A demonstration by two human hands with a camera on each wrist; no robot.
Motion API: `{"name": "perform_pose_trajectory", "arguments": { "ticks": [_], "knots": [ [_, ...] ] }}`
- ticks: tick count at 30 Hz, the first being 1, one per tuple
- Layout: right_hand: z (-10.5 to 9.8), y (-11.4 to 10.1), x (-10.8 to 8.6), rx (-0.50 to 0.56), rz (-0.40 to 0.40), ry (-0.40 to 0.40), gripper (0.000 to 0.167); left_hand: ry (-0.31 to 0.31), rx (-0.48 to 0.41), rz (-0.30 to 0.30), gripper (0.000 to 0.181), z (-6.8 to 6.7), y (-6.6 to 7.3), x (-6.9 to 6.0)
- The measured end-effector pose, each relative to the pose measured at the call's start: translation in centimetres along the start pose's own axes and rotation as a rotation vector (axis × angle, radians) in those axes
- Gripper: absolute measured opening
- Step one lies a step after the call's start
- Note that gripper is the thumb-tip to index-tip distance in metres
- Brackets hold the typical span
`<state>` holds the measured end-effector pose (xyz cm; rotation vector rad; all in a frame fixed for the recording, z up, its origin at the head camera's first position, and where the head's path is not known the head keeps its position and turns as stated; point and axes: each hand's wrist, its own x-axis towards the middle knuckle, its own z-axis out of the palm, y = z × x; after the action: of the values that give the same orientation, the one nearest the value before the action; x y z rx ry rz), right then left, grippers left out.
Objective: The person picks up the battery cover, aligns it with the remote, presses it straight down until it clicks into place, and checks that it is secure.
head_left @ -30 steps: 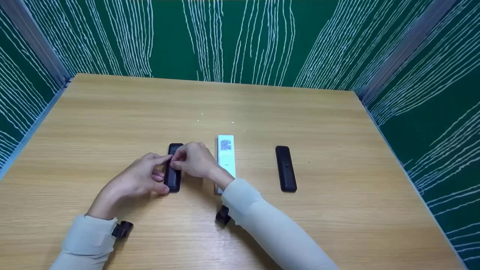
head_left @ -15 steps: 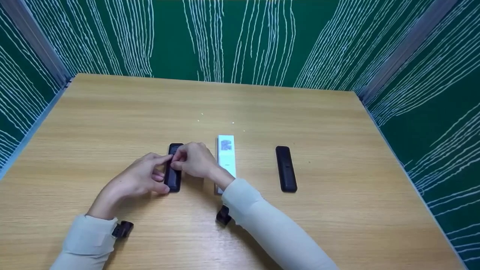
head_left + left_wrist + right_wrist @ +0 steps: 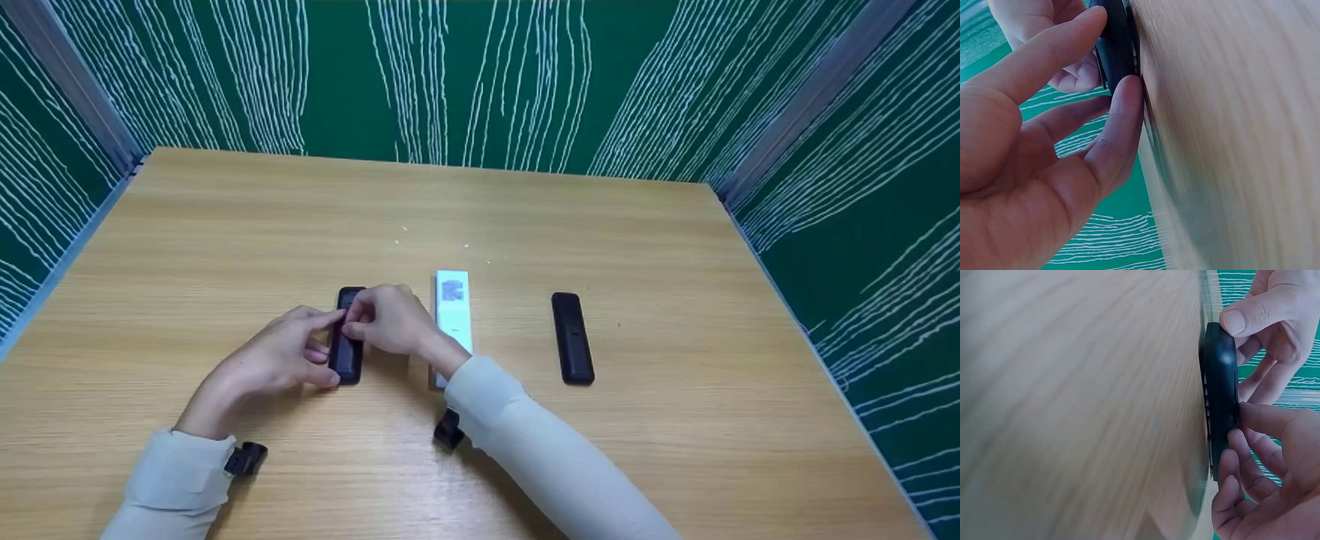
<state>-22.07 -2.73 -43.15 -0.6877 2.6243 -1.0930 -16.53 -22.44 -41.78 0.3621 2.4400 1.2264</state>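
Observation:
A black remote control (image 3: 346, 366) lies on the table left of centre, buttons down as the right wrist view suggests. My left hand (image 3: 279, 356) holds it, the thumb at its near end and fingers along its left side. Across from it, my right hand (image 3: 391, 321) has its thumb and curled fingertips on the upturned back and right edge. In the left wrist view a thin black strip, perhaps a cover, stands slightly off the remote's body (image 3: 1116, 53). The right hand hides part of the remote in the head view.
A white remote-shaped object (image 3: 453, 315) lies under the right forearm, partly hidden. Further right is another black remote control (image 3: 572, 337). Small white specks dot the wooden table (image 3: 600, 232). Green walls with white lines enclose its back and sides.

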Motion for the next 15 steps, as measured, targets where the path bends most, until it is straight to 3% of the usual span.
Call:
{"name": "perform_pose_trajectory", "arguments": {
  "ticks": [15],
  "knots": [
    [-0.21,-0.08,0.2,-0.029,0.076,0.006,0.021,0.005,-0.009,-0.023,0.1,-0.04,0.11,0.13]
  ]
}}
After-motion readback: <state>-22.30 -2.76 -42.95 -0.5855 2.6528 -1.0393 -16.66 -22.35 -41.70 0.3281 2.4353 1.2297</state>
